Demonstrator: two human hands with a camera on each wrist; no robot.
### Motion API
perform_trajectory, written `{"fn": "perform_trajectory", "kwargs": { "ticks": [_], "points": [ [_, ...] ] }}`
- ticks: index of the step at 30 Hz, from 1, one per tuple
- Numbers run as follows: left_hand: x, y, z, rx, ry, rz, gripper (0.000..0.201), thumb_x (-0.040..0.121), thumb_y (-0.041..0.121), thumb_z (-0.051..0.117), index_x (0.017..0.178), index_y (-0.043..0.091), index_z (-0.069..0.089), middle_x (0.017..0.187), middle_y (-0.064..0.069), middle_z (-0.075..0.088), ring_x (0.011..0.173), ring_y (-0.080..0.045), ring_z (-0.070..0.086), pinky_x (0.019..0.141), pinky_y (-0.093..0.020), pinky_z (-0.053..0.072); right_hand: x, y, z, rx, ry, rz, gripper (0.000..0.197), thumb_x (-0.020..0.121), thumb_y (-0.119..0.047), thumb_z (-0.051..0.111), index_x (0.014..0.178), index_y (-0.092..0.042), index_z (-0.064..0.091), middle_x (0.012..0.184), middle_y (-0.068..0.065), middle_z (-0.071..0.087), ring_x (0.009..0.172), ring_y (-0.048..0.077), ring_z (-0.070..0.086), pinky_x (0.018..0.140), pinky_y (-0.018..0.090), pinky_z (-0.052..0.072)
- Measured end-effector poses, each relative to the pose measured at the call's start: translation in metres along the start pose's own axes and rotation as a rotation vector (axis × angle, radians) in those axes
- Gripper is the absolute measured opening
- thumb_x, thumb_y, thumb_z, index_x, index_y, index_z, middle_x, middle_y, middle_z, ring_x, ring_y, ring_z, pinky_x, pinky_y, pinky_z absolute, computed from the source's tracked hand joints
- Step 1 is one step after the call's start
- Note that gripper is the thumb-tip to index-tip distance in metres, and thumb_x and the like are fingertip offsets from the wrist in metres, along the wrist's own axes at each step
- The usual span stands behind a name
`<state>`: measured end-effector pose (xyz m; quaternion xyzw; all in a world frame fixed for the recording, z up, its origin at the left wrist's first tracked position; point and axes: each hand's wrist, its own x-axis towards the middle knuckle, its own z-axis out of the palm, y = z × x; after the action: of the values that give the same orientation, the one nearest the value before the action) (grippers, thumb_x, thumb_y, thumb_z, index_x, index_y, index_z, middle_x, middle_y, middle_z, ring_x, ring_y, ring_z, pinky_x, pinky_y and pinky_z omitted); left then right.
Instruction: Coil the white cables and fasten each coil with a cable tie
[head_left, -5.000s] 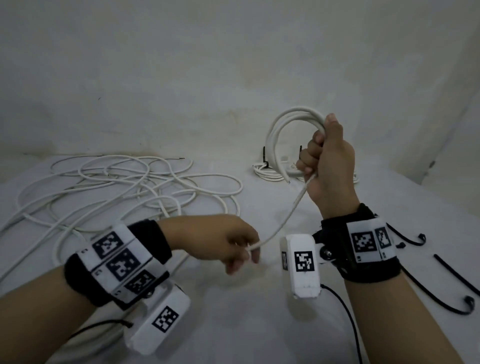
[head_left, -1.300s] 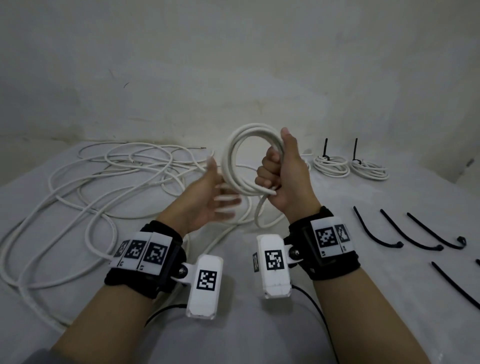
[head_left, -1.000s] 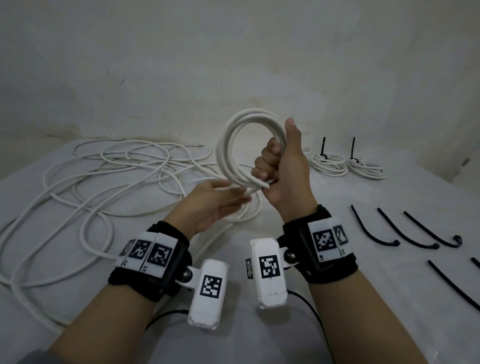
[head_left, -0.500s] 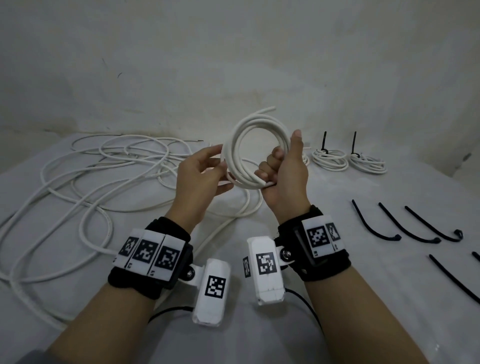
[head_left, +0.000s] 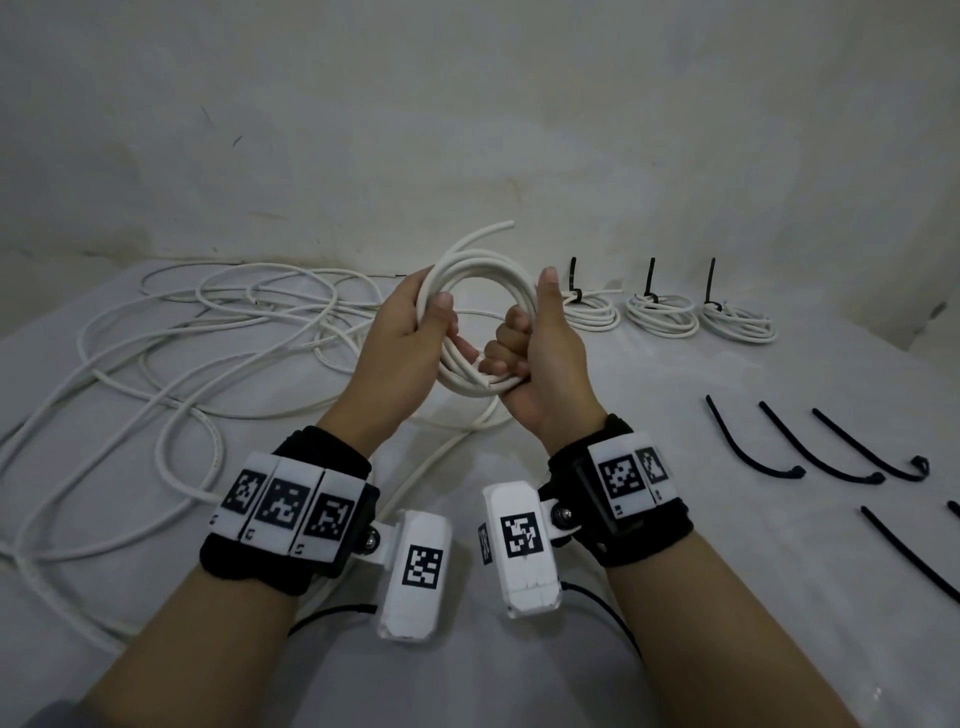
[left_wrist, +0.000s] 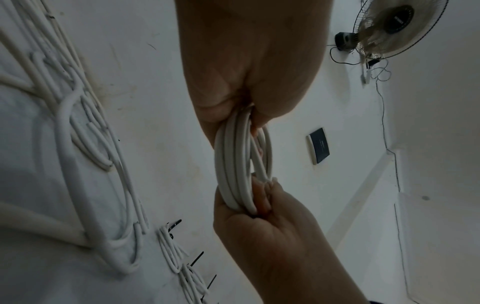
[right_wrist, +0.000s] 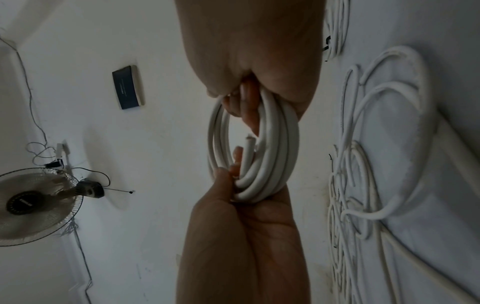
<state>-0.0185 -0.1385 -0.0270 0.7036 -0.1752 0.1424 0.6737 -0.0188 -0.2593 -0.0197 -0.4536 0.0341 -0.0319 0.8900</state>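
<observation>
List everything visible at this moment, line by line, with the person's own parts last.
Held coil: one, white, upright between both hands, above the table.
Loose cables: tangle, count unclear, white, table's left side.
Tied coils: three, white, black ties upright, far row at right.
Cable ties: at least five, black, loose on right side.
Table: one, white cloth cover.
Fan: one, wall-mounted.
Dark panel: one, on wall.
Wrist cameras: two, white, on black bands.
Left hand: grips coil's left side.
Right hand: grips coil's lower right.
</observation>
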Motion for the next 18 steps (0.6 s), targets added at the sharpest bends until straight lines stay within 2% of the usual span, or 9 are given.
{"fn": "perform_trajectory", "kwargs": {
  "ticks": [2,4,7,9,11,12,13,15,18],
  "points": [
    [0.0,-0.001,0.001,-0.004,0.02,0.006,0.028,0.103,0.016,0.035,0.127,0.01,0.048,0.073,0.001,0.051,0.055,-0.007,0.062,0.057,-0.022,0.052,0.001,0.0,0.0,-0.025,-0.027,0.0,0.054,0.096,-0.056,0.038,0.06,-0.015,0.036,0.041,-0.007,0.021,0.033,0.008,0.022,0.037,0.018,0.027],
    [0.0,-0.003,0.004,-0.035,0.04,0.014,0.034,0.103,0.015,0.035,0.136,0.013,0.043,0.073,0.002,0.05,0.054,-0.007,0.06,0.059,-0.026,0.054,0.002,-0.001,-0.001,-0.08,-0.058,-0.024,0.053,0.096,-0.056,0.036,0.065,-0.013,0.04,0.042,-0.006,0.024,0.034,0.008,0.023,0.039,0.019,0.031],
    [0.001,-0.003,0.003,-0.078,0.09,0.005,0.029,0.103,0.013,0.033,0.129,0.009,0.047,0.073,0.0,0.047,0.05,-0.007,0.057,0.056,-0.028,0.052,0.003,-0.002,-0.004,-0.253,-0.122,-0.144,0.045,0.098,-0.049,0.038,0.084,-0.008,0.051,0.047,-0.004,0.034,0.038,0.009,0.035,0.046,0.024,0.04],
    [0.003,-0.003,0.003,-0.106,0.117,-0.012,0.028,0.103,0.012,0.033,0.126,0.005,0.047,0.074,-0.001,0.046,0.049,-0.006,0.056,0.059,-0.03,0.054,0.004,-0.003,-0.007,-0.491,-0.139,-0.31,0.032,0.098,-0.039,0.046,0.101,-0.008,0.052,0.057,-0.001,0.047,0.044,0.011,0.047,0.049,0.026,0.045],
    [0.003,-0.003,0.004,-0.136,0.115,-0.026,0.027,0.103,0.012,0.033,0.124,0.004,0.048,0.073,-0.002,0.045,0.048,-0.006,0.055,0.065,-0.035,0.055,0.003,-0.007,-0.01,-0.709,-0.138,-0.486,0.023,0.096,-0.027,0.056,0.114,-0.014,0.049,0.07,0.002,0.057,0.049,0.011,0.055,0.052,0.025,0.048],
    [0.002,-0.003,0.004,-0.145,0.106,-0.031,0.026,0.103,0.012,0.033,0.122,0.004,0.049,0.073,-0.002,0.045,0.047,-0.006,0.055,0.065,-0.036,0.054,0.003,-0.009,-0.012,-0.785,-0.138,-0.556,0.026,0.094,-0.022,0.058,0.117,-0.018,0.048,0.076,0.002,0.059,0.051,0.009,0.057,0.054,0.023,0.049],
    [0.001,-0.002,0.005,-0.152,0.093,-0.033,0.024,0.103,0.011,0.033,0.12,0.006,0.049,0.072,-0.002,0.044,0.047,-0.006,0.055,0.066,-0.036,0.054,0.004,-0.011,-0.014,-0.838,-0.145,-0.61,0.028,0.093,-0.018,0.06,0.119,-0.02,0.049,0.081,0.002,0.06,0.051,0.009,0.058,0.055,0.02,0.048],
    [0.0,-0.002,0.007,-0.161,0.071,-0.036,0.022,0.103,0.011,0.032,0.117,0.009,0.049,0.07,-0.002,0.043,0.046,-0.006,0.054,0.066,-0.037,0.053,0.005,-0.013,-0.017,-0.897,-0.156,-0.677,0.026,0.091,-0.009,0.061,0.116,-0.014,0.055,0.083,0.002,0.061,0.049,0.009,0.057,0.052,0.017,0.046],
    [0.0,-0.004,0.008,-0.14,0.052,-0.039,0.022,0.103,0.012,0.035,0.119,0.006,0.049,0.068,0.0,0.044,0.046,-0.007,0.054,0.064,-0.038,0.053,0.005,-0.012,-0.018,-0.939,-0.121,-0.7,0.013,0.092,-0.004,0.057,0.102,-0.011,0.057,0.073,0.006,0.059,0.044,0.009,0.054,0.048,0.016,0.044]
  ]
}}
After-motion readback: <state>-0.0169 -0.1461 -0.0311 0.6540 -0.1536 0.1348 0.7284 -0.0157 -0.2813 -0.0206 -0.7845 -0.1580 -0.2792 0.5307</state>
